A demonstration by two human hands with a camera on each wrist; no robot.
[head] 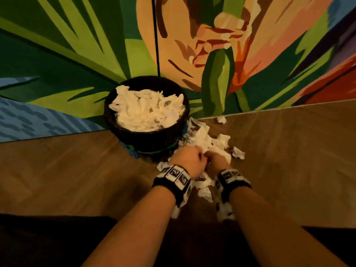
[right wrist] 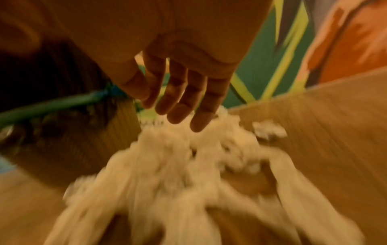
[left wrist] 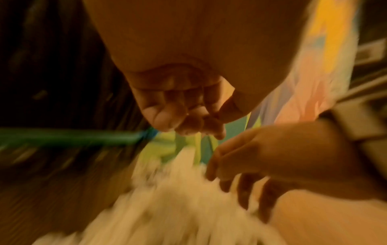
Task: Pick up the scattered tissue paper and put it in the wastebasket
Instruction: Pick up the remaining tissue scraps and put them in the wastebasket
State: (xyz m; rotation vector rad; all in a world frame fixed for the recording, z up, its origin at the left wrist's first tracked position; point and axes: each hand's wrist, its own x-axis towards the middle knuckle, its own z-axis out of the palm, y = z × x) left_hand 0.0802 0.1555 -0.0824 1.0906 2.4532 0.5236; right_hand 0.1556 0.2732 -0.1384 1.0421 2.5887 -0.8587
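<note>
Two hands work low over the floor, close together, just right of the wastebasket (head: pixel 146 135). The left hand (head: pixel 185 160) has its fingers curled inward; the left wrist view shows nothing plainly held in them, so I read that grip as clenched on nothing, though motion blur leaves some doubt. The right hand (head: pixel 218 162) reaches into the heap with fingers (right wrist: pixel 180 99) straight and spread, the grip released, their tips at the top of the scattered tissue paper (head: pixel 208 141).

That loose tissue lies in a white pile on the floor (head: pixel 289 160) against the wastebasket's right side, with stray crumpled pieces beyond it, one small wad (head: pixel 221 119) near the wall and another (head: pixel 238 152) just right of the pile. More scraps lie under and between the wrists. Each wrist carries a black band with white marker tiles (head: pixel 176 175).

The wastebasket is dark, round and woven, with a green cord (left wrist: pixel 69 136) around its lower part, and it is heaped to the rim with white tissue (head: pixel 148 110). It stands against a wall painted with large green leaves and a peach flower (head: pixel 192 35). The floor is brown wood-grain planks.
</note>
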